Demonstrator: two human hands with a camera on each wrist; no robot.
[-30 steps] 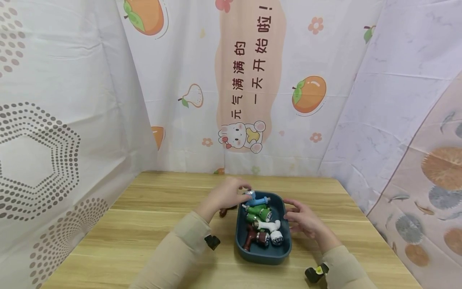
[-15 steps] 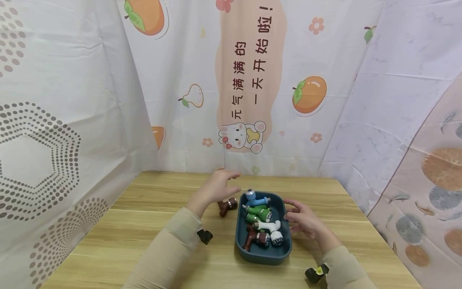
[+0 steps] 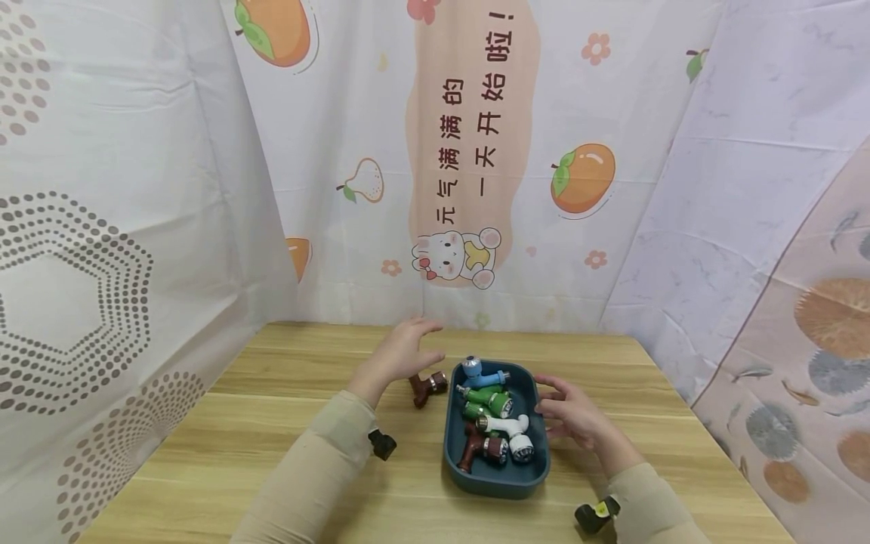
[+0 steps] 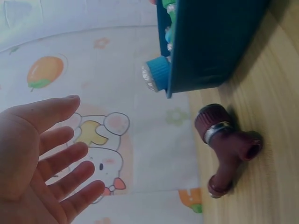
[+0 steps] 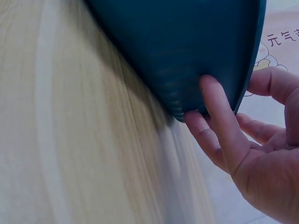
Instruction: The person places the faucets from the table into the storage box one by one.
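My left hand (image 3: 399, 352) is raised behind a dark red tap (image 3: 429, 388) on the table, left of the dark blue bin (image 3: 498, 487). Its fingers are spread, and the left wrist view shows nothing in the palm. My right hand (image 3: 574, 414) rests against the bin's right side, fingertips on the outer wall (image 5: 154, 42) and at the rim. Inside the bin, a blue tap (image 3: 484, 376) lies at the far end, its knob at the left corner. Green taps (image 3: 491, 399), a white tap (image 3: 508, 428) and another dark red tap (image 3: 481, 449) lie nearer.
The wood-grain table (image 3: 306, 378) is bounded at the back by a hanging printed cloth (image 3: 367, 249). More cloth hangs at the left (image 3: 170, 151) and right (image 3: 802, 264). Black wrist cameras sit at the left cuff (image 3: 382, 444) and right cuff (image 3: 595, 515).
My left hand has let go of the blue tap at the bin's far left corner and moved left and away, uncovering the dark red tap on the table. The right hand has stayed put.
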